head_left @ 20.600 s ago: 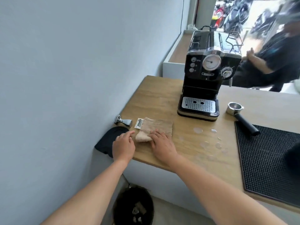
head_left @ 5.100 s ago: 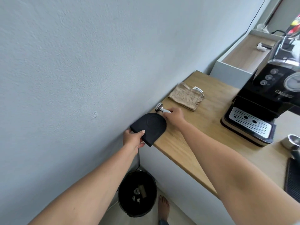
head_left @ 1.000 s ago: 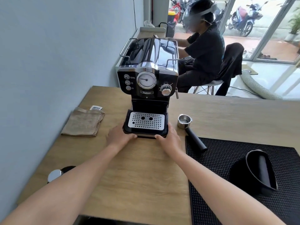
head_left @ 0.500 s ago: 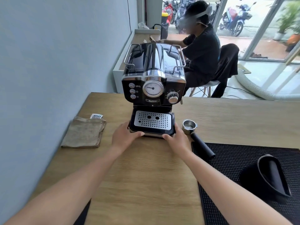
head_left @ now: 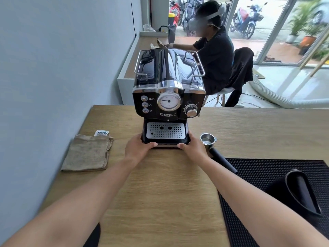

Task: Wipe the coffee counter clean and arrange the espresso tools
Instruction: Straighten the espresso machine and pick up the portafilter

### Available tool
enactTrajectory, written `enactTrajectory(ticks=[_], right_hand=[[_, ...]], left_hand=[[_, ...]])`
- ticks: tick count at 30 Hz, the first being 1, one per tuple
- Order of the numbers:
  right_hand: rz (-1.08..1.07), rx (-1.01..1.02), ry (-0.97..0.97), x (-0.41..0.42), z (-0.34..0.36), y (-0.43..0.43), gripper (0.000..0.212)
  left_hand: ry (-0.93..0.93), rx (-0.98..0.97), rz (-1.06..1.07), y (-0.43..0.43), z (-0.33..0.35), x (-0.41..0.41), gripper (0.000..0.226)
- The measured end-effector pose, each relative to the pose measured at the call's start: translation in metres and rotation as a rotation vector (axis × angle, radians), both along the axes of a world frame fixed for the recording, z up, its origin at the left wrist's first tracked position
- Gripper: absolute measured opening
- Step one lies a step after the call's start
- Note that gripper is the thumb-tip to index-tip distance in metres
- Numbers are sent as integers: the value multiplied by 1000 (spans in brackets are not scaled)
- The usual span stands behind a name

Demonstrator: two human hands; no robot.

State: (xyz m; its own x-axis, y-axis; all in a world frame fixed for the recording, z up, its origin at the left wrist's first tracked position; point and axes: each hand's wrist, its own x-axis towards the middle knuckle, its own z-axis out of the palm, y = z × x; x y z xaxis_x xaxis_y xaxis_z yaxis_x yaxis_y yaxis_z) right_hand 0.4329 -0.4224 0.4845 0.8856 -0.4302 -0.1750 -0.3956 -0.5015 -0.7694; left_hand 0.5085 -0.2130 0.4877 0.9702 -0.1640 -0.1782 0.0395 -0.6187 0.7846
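A black and chrome espresso machine point(head_left: 168, 97) stands on the wooden counter point(head_left: 160, 189), facing me. My left hand point(head_left: 138, 147) grips the left front corner of its drip-tray base, and my right hand point(head_left: 193, 148) grips the right front corner. A folded beige cloth point(head_left: 88, 153) with a white label lies at the left, near the wall. Just right of my right hand lies a portafilter point(head_left: 209, 140), steel basket up, its black handle running onto the black rubber mat point(head_left: 263, 177). A black knock box point(head_left: 299, 191) sits on that mat.
A grey wall runs along the counter's left edge. A dark mat edge point(head_left: 94, 237) shows under my left forearm at the near edge. Beyond the counter a person point(head_left: 216, 50) sits on a chair at a side ledge; a hose and glass doors lie further back.
Both hands stay on the machine's base. Over the last second the machine has shifted slightly away from me and rightward relative to the cloth; the view has tilted up.
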Motion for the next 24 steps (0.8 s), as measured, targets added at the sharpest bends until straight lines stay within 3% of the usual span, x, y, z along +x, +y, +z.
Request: enactTrajectory(ticks=[9,12,15,18,24], right_hand=[[8,-46,68,1,-1,2,72],[-19,-135,26,-4,6,0,73],[-90,-357,-62,-17,12,-7,57],[-172,-563,50,-38,13,-24,48],[-240,-680,340,-74,-8,-53,54]], left_hand=[[0,-39,18,-2,-7,-5,46],[0,-33,17,-3,-5,-7,48],[-6,-19,21,-4,-3,-7,50],[2,-28,27,-4,-4,-10,51],[3,-41,36,-5,-5,-14,51]])
